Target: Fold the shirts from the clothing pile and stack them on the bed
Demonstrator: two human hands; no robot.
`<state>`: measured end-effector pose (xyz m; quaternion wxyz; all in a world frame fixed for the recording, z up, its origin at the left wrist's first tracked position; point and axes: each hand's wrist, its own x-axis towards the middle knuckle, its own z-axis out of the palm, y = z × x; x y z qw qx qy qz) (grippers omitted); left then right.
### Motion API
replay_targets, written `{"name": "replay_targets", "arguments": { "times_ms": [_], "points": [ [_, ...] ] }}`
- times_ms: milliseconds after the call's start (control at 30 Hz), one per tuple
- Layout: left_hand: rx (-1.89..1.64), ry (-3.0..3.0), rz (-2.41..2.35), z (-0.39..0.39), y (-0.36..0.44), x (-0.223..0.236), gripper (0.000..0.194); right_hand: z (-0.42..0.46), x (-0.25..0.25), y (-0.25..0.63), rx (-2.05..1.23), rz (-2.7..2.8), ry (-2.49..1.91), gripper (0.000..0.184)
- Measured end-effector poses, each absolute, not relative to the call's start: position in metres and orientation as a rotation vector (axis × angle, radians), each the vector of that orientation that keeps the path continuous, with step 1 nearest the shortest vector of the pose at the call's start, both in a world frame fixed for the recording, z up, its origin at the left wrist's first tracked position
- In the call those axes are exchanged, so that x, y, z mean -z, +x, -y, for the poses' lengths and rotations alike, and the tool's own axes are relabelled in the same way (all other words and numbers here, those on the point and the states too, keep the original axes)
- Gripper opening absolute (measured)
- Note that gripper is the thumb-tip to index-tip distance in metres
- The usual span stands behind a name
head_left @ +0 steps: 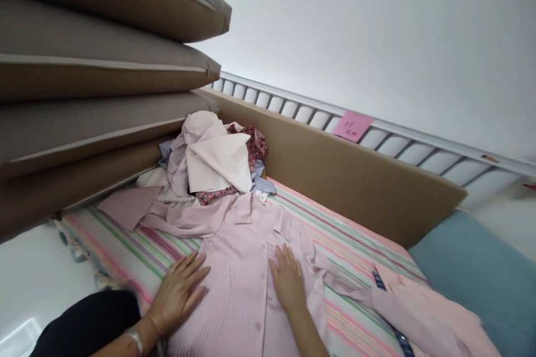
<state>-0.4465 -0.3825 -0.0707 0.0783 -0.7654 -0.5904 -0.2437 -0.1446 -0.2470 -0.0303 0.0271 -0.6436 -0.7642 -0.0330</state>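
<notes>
A pale pink button-up shirt (234, 273) lies spread front side up, its collar away from me and both sleeves stretched out to the sides. On the shirt's left edge rests my left hand (180, 285), flat with the fingers slightly apart. My right hand (287, 279) lies flat on the other side of the button row, near the chest, fingers extended. Neither hand grips the cloth. The lower end of the shirt runs out of view at the bottom.
A heap of crumpled clothes (218, 150) sits beyond the collar on the striped sheet (355, 326). Thick grey-brown cushions (104, 78) are stacked at left. A brown board (335, 178) stands along the railing, which bears a pink note (353, 126). Peach cloth (435, 301) and a blue-green cushion (481, 268) are at right.
</notes>
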Motion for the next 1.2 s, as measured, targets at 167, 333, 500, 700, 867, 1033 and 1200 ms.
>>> {"name": "replay_targets", "arguments": {
  "times_ms": [167,333,500,700,867,1033,1200],
  "points": [
    [0.775,-2.292,1.764,0.384,-0.445,0.067,0.044,0.237,0.038,-0.142,-0.035,2.359,-2.099,0.058],
    [0.766,-2.274,1.763,0.384,-0.445,0.064,0.043,0.223,0.041,-0.116,0.052,2.309,-2.222,0.060],
    [0.791,-2.264,1.777,0.387,-0.445,0.060,0.042,0.225,0.041,-0.114,0.061,2.295,-2.180,0.059],
    [0.946,-2.317,1.696,0.350,-0.424,0.035,0.037,0.220,0.033,-0.113,-0.085,2.151,-2.078,0.056],
    [0.718,-2.521,1.874,0.300,-0.394,0.027,0.043,0.195,0.033,-0.115,-0.076,2.079,-1.972,0.055],
    [0.563,-2.576,2.139,0.292,-0.381,0.031,0.054,0.154,0.040,-0.100,-0.071,2.115,-2.024,0.052],
    [0.380,-2.675,2.373,0.289,-0.375,0.009,0.064,0.119,0.019,-0.098,-0.066,2.033,-2.090,0.052]
  ]
}}
